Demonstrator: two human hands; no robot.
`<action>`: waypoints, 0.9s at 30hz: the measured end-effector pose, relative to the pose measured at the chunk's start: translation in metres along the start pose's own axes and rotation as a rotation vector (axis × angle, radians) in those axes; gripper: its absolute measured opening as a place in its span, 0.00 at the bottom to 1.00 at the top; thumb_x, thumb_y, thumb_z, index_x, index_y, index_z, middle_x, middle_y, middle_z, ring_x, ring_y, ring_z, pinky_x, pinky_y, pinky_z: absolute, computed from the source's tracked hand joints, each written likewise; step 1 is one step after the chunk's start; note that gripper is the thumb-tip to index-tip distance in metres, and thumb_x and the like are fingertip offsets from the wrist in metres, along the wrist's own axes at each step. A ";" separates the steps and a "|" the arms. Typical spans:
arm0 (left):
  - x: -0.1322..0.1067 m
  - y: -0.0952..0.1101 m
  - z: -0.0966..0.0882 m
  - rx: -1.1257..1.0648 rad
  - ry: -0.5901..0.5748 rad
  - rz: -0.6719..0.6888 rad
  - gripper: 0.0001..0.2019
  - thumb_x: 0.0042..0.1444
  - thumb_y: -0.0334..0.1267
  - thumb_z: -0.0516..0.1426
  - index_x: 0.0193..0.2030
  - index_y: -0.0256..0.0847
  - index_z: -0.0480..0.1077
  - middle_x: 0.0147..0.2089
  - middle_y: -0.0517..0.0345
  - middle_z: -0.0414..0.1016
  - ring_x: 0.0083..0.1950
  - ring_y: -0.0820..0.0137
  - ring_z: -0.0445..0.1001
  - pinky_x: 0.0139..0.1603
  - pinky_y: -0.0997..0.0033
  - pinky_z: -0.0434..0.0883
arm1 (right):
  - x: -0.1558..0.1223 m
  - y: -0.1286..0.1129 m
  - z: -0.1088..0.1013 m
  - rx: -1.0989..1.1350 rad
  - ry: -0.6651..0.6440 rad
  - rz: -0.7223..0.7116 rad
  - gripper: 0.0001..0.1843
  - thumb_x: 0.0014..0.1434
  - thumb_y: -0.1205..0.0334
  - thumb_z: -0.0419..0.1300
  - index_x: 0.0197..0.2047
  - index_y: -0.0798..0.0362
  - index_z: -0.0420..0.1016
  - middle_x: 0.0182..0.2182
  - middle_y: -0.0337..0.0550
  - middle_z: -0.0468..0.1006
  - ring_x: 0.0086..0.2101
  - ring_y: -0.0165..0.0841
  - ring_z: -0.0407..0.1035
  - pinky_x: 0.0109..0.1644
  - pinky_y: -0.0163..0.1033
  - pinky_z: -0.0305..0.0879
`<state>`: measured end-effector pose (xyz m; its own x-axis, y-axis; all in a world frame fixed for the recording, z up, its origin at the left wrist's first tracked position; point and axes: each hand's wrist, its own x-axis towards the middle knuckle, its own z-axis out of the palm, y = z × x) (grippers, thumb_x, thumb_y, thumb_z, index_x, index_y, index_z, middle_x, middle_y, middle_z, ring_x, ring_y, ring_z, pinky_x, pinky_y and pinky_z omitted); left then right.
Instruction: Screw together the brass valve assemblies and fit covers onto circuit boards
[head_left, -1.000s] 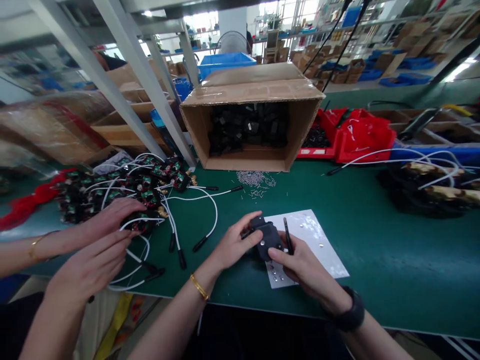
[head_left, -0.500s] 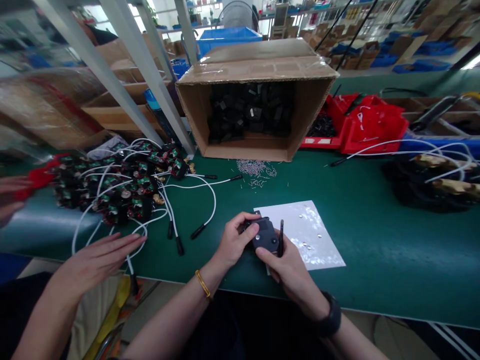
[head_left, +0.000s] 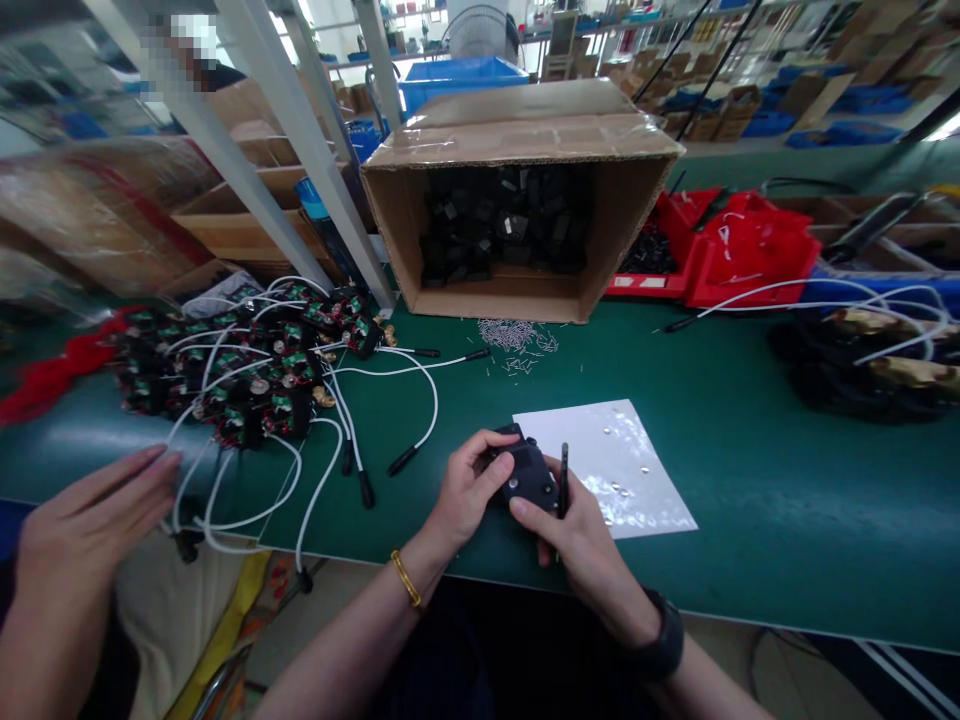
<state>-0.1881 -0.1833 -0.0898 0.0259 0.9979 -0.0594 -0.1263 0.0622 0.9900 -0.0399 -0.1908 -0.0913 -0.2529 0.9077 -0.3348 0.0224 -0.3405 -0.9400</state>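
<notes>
My left hand [head_left: 466,490] is closed on the left side of a small black plastic housing [head_left: 536,482], thumb on its top face. A light round spot shows on that face near the thumb. My right hand [head_left: 581,525] grips the same housing from the lower right. A slim dark tool, apparently tweezers [head_left: 564,470], stands up between the right hand's fingers. Both hands are above the near left part of a white sheet [head_left: 637,500], where several small shiny round pieces [head_left: 616,489] lie. The underside of the housing is hidden.
Small metal pins [head_left: 510,335] lie before a cardboard box [head_left: 517,125] of black parts. Left are circuit assemblies [head_left: 247,375] with white cables [head_left: 433,400], and a co-worker's hand [head_left: 97,520]. Red bins [head_left: 757,245] and dark cabled parts [head_left: 847,370] are right.
The co-worker's near hand has moved left, and the cables beside it have shifted. Their other hand has left the view. My hands keep their hold, with the housing turned slightly.
</notes>
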 end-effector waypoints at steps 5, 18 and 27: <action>-0.001 0.018 -0.017 -0.077 -0.163 -0.177 0.31 0.50 0.41 0.62 0.59 0.42 0.56 0.49 0.52 0.71 0.51 0.64 0.69 0.52 0.68 0.62 | -0.001 -0.005 0.005 -0.077 -0.037 0.015 0.34 0.46 0.54 0.66 0.52 0.57 0.59 0.30 0.40 0.70 0.16 0.21 0.57 0.15 0.26 0.55; -0.002 0.006 -0.011 0.103 -0.068 -0.040 0.17 0.56 0.43 0.55 0.52 0.42 0.68 0.52 0.54 0.70 0.53 0.64 0.67 0.53 0.70 0.62 | -0.002 -0.005 0.006 -0.255 0.033 -0.005 0.36 0.46 0.53 0.64 0.55 0.58 0.58 0.36 0.46 0.72 0.26 0.31 0.68 0.26 0.33 0.66; 0.004 -0.005 0.000 0.079 0.131 -0.011 0.14 0.53 0.46 0.57 0.41 0.39 0.72 0.40 0.55 0.73 0.41 0.67 0.70 0.43 0.71 0.66 | 0.004 0.000 0.007 -0.043 0.014 -0.016 0.32 0.47 0.52 0.66 0.51 0.58 0.62 0.30 0.41 0.72 0.21 0.26 0.65 0.21 0.28 0.61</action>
<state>-0.1879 -0.1796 -0.0949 -0.1036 0.9913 -0.0812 -0.0481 0.0766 0.9959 -0.0477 -0.1886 -0.0925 -0.2401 0.9165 -0.3199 0.0603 -0.3148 -0.9472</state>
